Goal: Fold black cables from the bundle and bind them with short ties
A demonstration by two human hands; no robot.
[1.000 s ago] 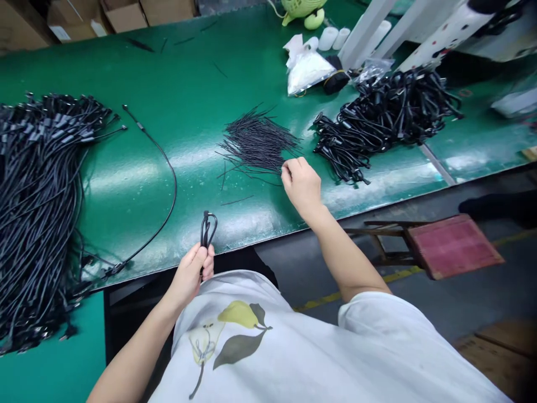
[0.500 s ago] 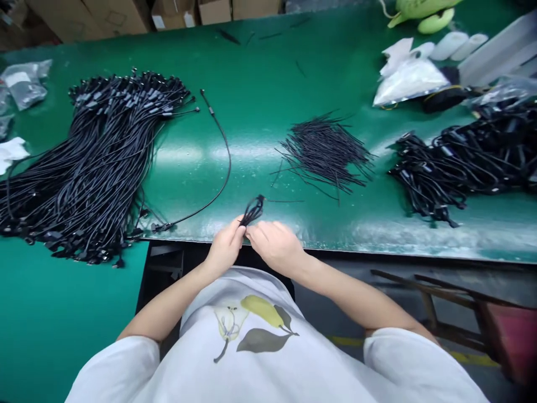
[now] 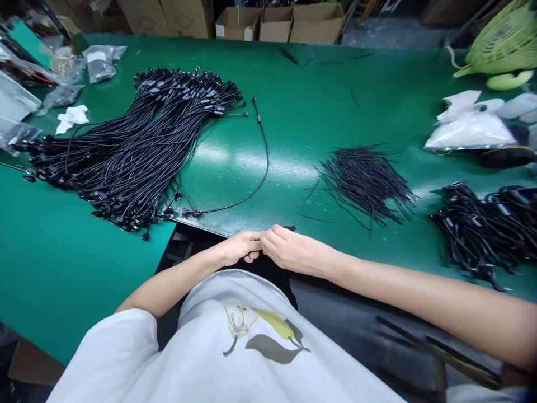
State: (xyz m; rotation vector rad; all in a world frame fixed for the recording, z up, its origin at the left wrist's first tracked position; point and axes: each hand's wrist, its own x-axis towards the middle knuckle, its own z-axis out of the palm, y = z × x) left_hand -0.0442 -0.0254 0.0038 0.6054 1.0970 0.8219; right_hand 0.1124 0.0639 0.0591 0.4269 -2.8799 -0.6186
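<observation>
My left hand [image 3: 242, 247] and my right hand [image 3: 287, 251] meet at the near edge of the green table [image 3: 327, 101], fingers curled together around a small coiled black cable [image 3: 290, 228]. Only a tip of that cable shows above my right hand. A single loose black cable [image 3: 262, 162] lies curved on the table just beyond my hands. A pile of thin black ties [image 3: 364, 180] lies to the right of it.
A large bundle of long black cables [image 3: 134, 145] covers the left of the table. A heap of coiled black cables [image 3: 486, 226] sits at the right. White bags [image 3: 470, 126], a green fan [image 3: 501, 42] and cardboard boxes [image 3: 268, 22] stand at the back.
My right hand came back from the tie pile to my left hand. Both hands closed over the coiled cable, which stood up in view before. The view swung left.
</observation>
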